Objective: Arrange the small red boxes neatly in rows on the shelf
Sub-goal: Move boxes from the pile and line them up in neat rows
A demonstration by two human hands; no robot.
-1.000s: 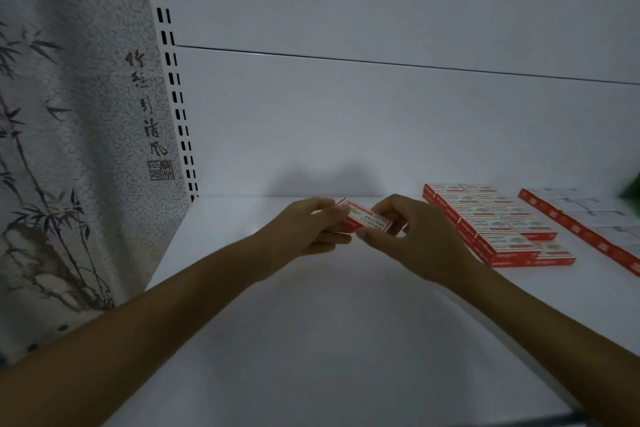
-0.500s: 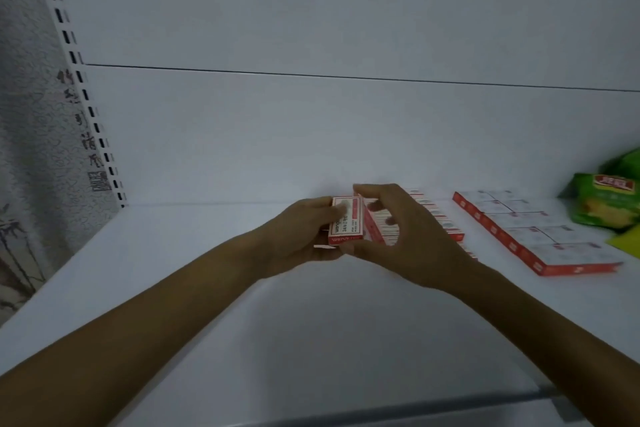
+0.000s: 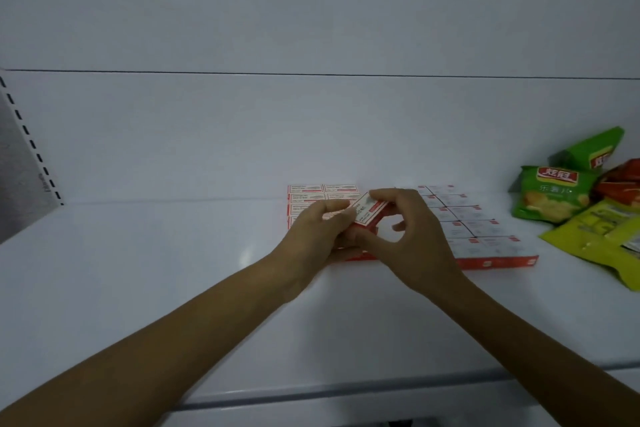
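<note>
The left hand [image 3: 311,236] and right hand [image 3: 412,239] pinch one tilted small red box [image 3: 369,215] between thumbs and curled fingertips, just above the left block of boxes [image 3: 308,192] on the shelf [image 3: 173,288], hiding its front. Right of that block lie a second block [image 3: 485,236] and green crisp bags [image 3: 550,198].

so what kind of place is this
Probably a shop, or a mock-up of one: a white shelf with a slotted upright at its left end, small red boxes laid out in rows, and green crisp bags piled at the right.
</note>
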